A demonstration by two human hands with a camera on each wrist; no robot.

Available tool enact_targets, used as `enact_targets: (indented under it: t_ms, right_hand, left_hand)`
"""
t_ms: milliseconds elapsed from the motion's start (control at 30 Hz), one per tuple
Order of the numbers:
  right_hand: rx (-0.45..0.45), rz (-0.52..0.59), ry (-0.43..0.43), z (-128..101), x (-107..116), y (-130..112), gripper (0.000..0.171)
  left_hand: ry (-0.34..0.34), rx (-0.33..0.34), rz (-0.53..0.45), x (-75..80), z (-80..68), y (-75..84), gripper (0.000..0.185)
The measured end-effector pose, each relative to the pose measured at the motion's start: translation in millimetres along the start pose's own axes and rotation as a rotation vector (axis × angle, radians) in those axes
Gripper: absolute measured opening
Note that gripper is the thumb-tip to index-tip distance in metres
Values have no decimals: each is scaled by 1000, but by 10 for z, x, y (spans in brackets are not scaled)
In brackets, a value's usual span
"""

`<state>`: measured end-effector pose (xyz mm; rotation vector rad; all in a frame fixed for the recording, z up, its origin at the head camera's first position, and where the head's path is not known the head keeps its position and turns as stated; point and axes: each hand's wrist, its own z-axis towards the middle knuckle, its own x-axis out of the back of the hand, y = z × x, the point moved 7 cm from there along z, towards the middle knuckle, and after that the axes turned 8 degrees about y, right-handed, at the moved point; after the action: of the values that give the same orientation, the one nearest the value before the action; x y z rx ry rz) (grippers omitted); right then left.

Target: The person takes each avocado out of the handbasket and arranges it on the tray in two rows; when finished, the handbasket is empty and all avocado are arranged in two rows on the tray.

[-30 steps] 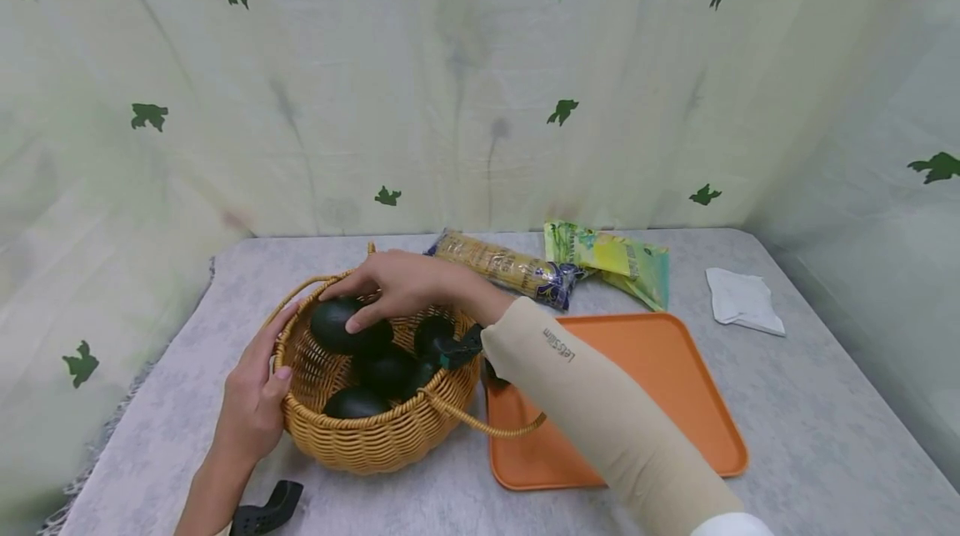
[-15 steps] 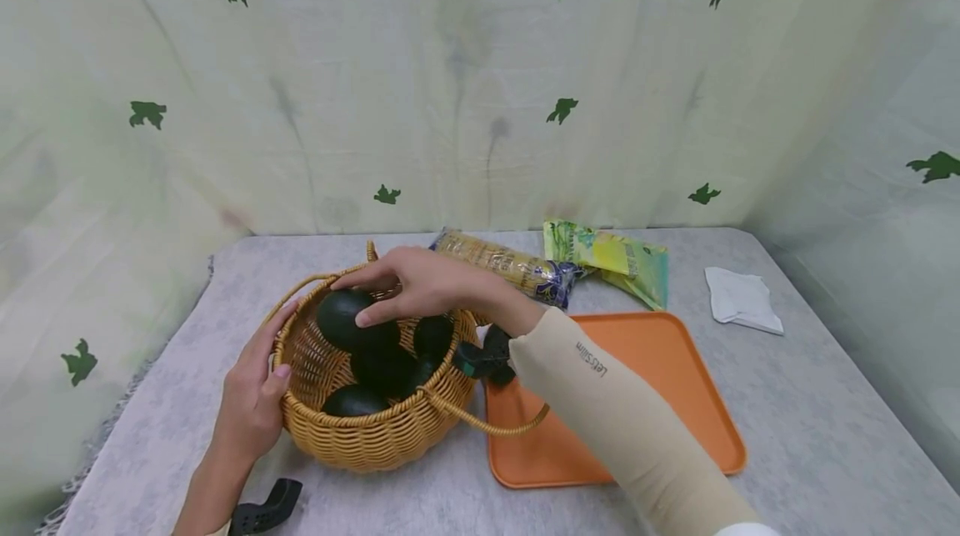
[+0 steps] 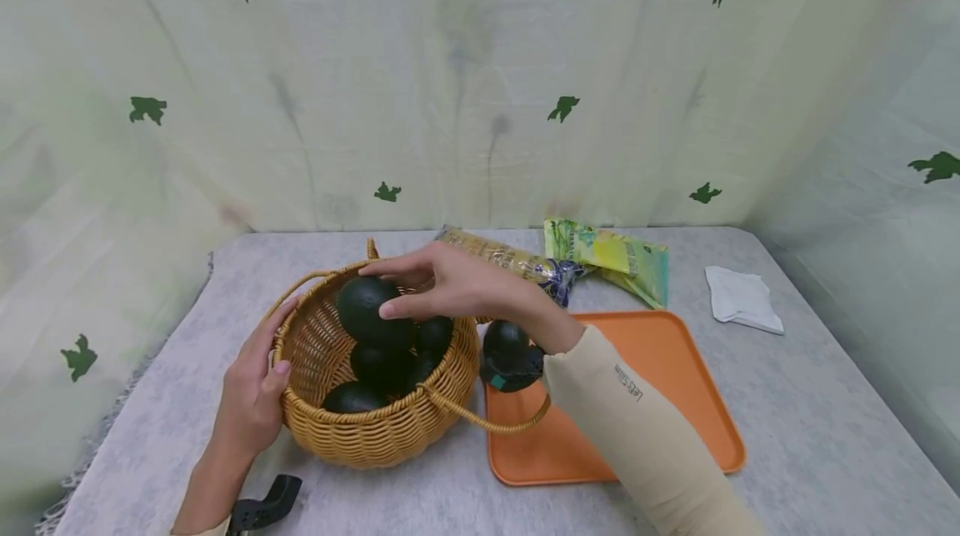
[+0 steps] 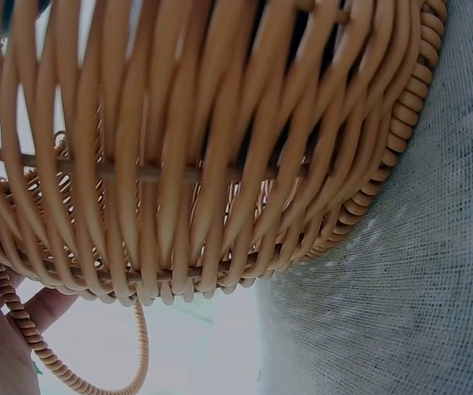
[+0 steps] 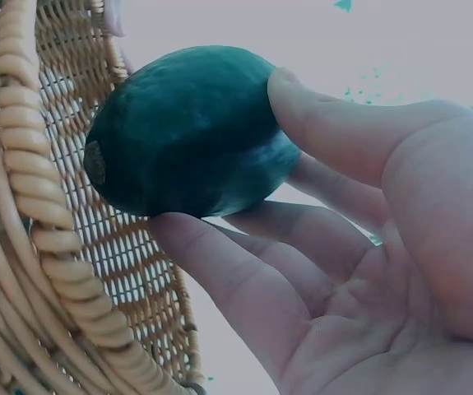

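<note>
The wicker basket hides most of what lies in it: under the dark green avocado that the right hand pinches between thumb and curled fingers, just above the basket's far rim, only the tops of a few more avocados show. The left hand curls round the basket's left rim, thumb on top and fingers out of sight on the outer wall; the left wrist view gives little beyond close weave and a patch of grey cloth. Right of the basket, against its loose handle, a black wrist device covers the near-left corner of the orange tray, and the beige sleeve crosses the tray's front edge; the sleeve bears small lettering that seems to read "Let's Slim". Behind the basket to the right lie a yellow-and-blue packet and a green-and-yellow one, their print too small to read, and further right a folded white cloth. The grey-covered desk lies bare right of the tray as far as the leaf-printed curtain, and a black clip-like piece is cut off in front of the basket.
</note>
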<state>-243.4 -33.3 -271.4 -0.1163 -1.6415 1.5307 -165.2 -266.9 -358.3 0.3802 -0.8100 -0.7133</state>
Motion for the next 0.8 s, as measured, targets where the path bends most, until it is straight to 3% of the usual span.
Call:
enact_targets:
  t_ms: [267,800]
  right_hand:
    - [1,6,62,-163,108,16,55]
    - [-90,134,194,-507,223,148,53]
  left_hand:
    - [8,-17,-3,7,-7,9,64]
    - [7,-17,-13,7,0,12,64]
